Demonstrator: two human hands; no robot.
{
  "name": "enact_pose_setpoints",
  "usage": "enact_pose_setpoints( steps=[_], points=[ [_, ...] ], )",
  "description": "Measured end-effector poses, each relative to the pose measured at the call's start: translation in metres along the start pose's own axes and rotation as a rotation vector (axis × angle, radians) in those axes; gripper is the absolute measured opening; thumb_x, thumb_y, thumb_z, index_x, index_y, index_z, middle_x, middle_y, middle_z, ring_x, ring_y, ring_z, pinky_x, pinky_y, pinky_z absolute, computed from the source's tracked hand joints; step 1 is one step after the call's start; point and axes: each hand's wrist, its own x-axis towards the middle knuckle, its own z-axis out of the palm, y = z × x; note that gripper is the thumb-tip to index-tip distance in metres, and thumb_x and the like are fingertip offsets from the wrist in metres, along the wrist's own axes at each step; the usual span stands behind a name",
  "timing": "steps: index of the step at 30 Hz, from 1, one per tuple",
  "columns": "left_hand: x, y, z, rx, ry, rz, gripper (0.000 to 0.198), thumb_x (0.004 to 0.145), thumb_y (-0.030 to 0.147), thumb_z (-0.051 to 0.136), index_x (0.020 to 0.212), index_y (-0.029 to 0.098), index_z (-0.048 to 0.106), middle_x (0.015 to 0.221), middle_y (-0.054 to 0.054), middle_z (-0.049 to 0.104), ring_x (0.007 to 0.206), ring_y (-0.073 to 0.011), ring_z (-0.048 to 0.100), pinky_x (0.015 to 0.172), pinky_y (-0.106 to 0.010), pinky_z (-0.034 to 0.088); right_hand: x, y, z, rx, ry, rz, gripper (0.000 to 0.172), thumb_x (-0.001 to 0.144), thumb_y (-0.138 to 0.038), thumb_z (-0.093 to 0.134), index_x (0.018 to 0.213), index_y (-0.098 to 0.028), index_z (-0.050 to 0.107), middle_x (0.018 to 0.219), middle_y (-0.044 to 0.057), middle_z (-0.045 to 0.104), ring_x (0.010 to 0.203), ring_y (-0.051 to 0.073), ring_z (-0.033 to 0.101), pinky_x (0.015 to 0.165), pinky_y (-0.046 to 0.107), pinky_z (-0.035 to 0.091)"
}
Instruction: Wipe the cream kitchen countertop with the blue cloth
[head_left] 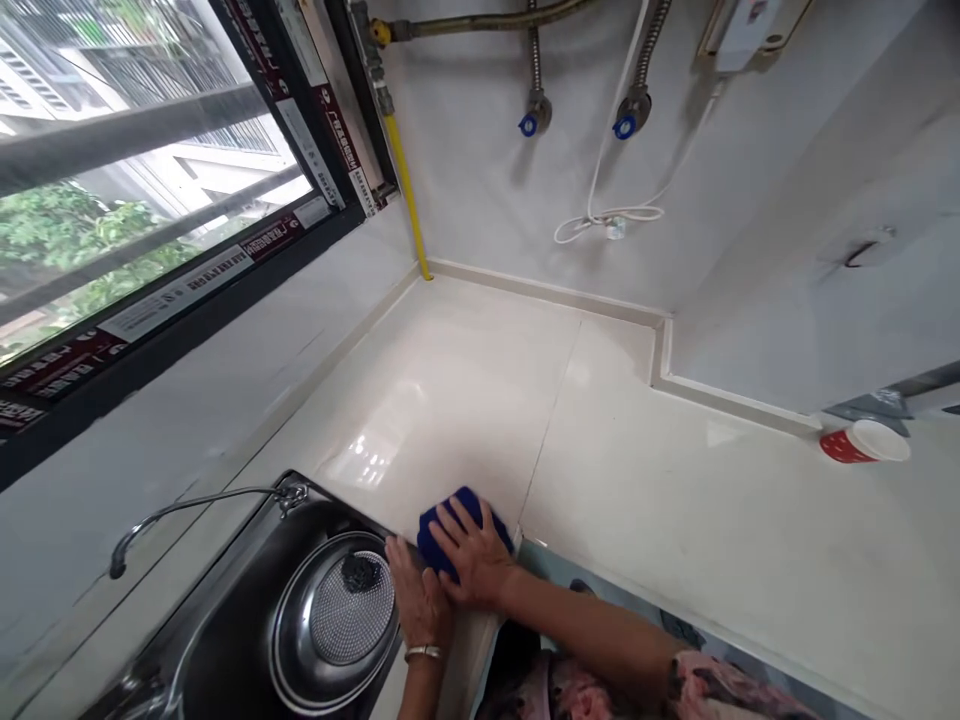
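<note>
My right hand (476, 555) lies on a dark blue cloth (466, 498), fingers spread, pressing it onto the cream countertop (480, 400) near the inner front corner. The cloth is bunched, and part of it is hidden under the palm. Close beside it, my left hand (421, 592) rests at the edge of the sink (225, 610), fingers stretched forward and nothing seen in them. A bracelet circles the left wrist. Inside the sink sits a round metal bowl (289, 650) with a perforated strainer (337, 620) and a dark scrubber (360, 572) in it.
A curved faucet (187, 505) reaches over the sink's left side. At the far right, a red and white paper cup (851, 445) lies tipped. A yellow pipe (409, 195) meets the counter's back corner. Valves (534, 118) and a coiled white cable (611, 222) are on the wall.
</note>
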Motion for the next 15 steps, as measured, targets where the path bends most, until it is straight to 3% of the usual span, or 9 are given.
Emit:
enact_pose_setpoints(
  steps=[3,6,11,15],
  points=[
    [-0.003,-0.004,-0.001,-0.036,0.056,0.015,0.067,0.102,0.033,0.024,0.161,0.010,0.006,0.172,-0.020,0.012,0.159,-0.0297,0.010,0.129,-0.057,0.021,-0.020,0.000,0.003,0.046,-0.038,-0.133,0.072,0.097,-0.049,0.048,0.161,-0.023,0.029,0.168,0.010,0.029,0.157,0.031,0.013,0.124,0.066,0.000],
    [-0.003,-0.002,0.002,-0.025,0.063,0.010,0.066,0.102,0.035,0.028,0.161,0.011,0.013,0.171,-0.020,0.019,0.159,-0.0293,0.014,0.130,-0.056,0.019,-0.035,0.025,-0.005,0.023,-0.015,-0.139,0.074,0.093,-0.049,0.054,0.160,-0.025,0.033,0.166,0.009,0.035,0.155,0.031,0.022,0.125,0.062,0.002],
    [0.000,0.007,0.008,0.133,-0.067,-0.044,0.062,0.100,0.042,0.037,0.153,0.009,0.040,0.169,-0.023,0.022,0.158,-0.0369,0.011,0.126,-0.061,0.024,-0.070,0.099,-0.035,-0.196,0.120,0.156,0.071,0.088,-0.039,0.054,0.156,-0.022,0.042,0.165,0.011,0.036,0.152,0.035,0.028,0.123,0.061,0.013],
    [-0.001,0.014,0.004,0.212,-0.069,-0.046,0.057,0.100,0.041,0.037,0.150,0.015,0.046,0.168,-0.021,0.026,0.157,-0.0365,0.016,0.124,-0.061,0.027,-0.126,0.177,-0.071,-0.399,0.344,0.455,0.062,0.096,-0.039,0.037,0.154,-0.018,0.045,0.162,0.012,0.041,0.152,0.030,0.030,0.122,0.057,0.018]
  ],
)
